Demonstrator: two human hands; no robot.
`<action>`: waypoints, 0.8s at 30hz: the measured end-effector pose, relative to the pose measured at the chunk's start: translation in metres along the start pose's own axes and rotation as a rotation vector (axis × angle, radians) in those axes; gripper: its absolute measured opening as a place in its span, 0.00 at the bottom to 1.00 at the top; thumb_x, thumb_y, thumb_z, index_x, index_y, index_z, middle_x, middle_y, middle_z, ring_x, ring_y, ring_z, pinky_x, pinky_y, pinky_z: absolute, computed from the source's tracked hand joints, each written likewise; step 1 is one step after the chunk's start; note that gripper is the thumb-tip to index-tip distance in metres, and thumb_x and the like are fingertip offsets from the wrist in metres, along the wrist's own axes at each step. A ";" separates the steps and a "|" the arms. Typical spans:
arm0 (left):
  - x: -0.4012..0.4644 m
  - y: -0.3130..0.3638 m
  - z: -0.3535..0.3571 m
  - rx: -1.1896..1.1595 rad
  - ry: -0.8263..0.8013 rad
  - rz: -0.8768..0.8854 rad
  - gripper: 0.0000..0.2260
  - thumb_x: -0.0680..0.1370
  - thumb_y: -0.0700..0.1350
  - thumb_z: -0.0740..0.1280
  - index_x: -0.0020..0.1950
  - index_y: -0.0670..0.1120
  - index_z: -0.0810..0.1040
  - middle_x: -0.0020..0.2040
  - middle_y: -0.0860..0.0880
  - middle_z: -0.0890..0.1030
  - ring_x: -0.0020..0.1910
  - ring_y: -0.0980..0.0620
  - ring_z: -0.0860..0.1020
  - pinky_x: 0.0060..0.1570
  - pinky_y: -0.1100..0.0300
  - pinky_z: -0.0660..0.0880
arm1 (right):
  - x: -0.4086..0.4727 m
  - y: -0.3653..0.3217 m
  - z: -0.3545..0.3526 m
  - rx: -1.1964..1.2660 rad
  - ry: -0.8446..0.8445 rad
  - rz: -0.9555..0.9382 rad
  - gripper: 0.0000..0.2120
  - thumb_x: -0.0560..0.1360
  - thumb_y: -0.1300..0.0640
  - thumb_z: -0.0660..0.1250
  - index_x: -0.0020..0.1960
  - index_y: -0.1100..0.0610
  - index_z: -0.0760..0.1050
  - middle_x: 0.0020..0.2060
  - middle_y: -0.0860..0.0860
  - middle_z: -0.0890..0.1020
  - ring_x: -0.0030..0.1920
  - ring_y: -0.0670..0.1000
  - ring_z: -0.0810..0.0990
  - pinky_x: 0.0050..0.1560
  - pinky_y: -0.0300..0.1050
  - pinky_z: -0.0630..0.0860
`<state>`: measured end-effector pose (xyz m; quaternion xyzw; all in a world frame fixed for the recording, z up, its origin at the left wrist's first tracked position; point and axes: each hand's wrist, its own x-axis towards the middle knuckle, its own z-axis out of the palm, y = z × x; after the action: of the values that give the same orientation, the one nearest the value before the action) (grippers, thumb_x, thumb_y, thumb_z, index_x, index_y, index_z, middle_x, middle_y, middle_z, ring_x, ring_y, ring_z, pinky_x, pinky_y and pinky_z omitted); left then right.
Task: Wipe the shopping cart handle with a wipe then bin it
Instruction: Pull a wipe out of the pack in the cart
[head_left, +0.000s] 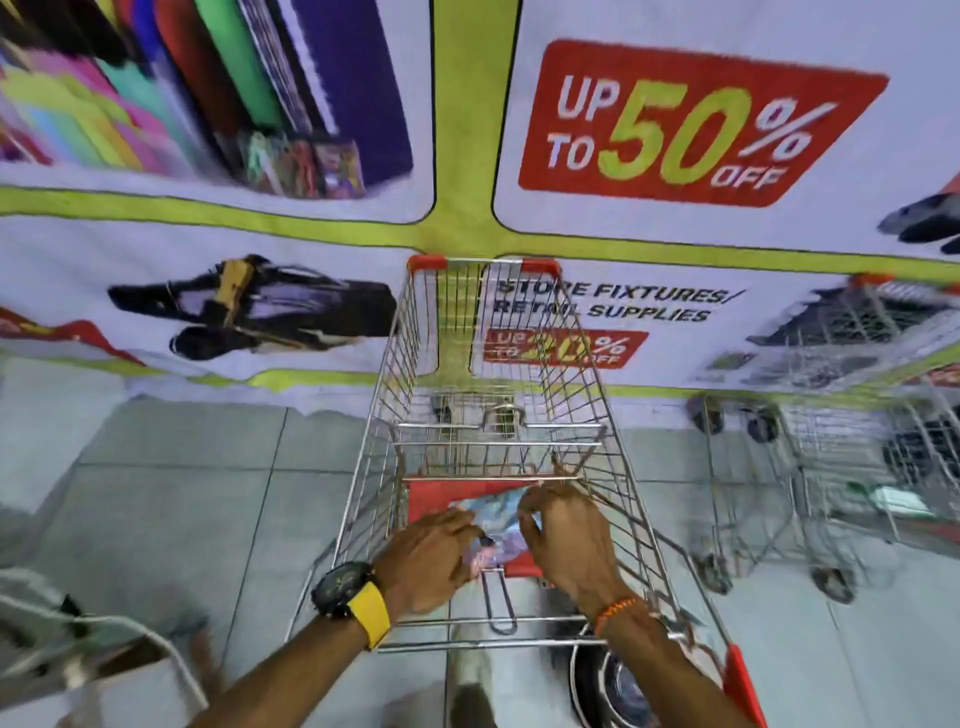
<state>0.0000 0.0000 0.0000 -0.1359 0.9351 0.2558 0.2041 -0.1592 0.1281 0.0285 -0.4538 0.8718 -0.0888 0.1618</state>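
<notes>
A sale banner (675, 124) covered the wall above a pale tiled floor (182, 493). A wire shopping cart (493, 364) stood against it, a second cart (831, 441) off its right side. Both hands met over the red child-seat flap (447, 496) at the cart's near end. The left hand (431, 556) and the right hand (566, 530) each pinched a crinkled packet (493, 525), seemingly of wipes. No loose wipe showed, so the wiping looked not yet begun; pulling a wipe, cleaning the handle and binning it all remained. No bin was in sight.
</notes>
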 end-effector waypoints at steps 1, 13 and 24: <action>0.009 -0.007 0.011 0.005 -0.078 0.010 0.30 0.75 0.56 0.48 0.67 0.43 0.77 0.71 0.44 0.77 0.72 0.45 0.72 0.73 0.53 0.66 | 0.009 0.008 0.014 -0.001 -0.066 -0.007 0.16 0.73 0.51 0.56 0.47 0.53 0.82 0.46 0.54 0.87 0.47 0.60 0.85 0.44 0.52 0.83; 0.031 -0.026 0.059 0.007 -0.255 -0.117 0.35 0.82 0.55 0.58 0.81 0.43 0.45 0.82 0.44 0.41 0.81 0.44 0.45 0.78 0.47 0.49 | 0.057 0.012 0.087 -0.131 -0.403 -0.190 0.10 0.77 0.56 0.68 0.53 0.62 0.80 0.55 0.63 0.84 0.57 0.65 0.82 0.54 0.57 0.79; 0.035 -0.025 0.058 0.024 -0.290 -0.119 0.34 0.82 0.57 0.57 0.81 0.44 0.46 0.82 0.45 0.42 0.81 0.44 0.43 0.78 0.47 0.46 | 0.060 0.016 0.094 -0.212 -0.426 -0.294 0.12 0.79 0.55 0.67 0.58 0.62 0.77 0.58 0.62 0.82 0.60 0.65 0.80 0.57 0.58 0.78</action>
<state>-0.0042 0.0045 -0.0719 -0.1504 0.8892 0.2489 0.3533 -0.1698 0.0873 -0.0763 -0.5981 0.7475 0.0776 0.2784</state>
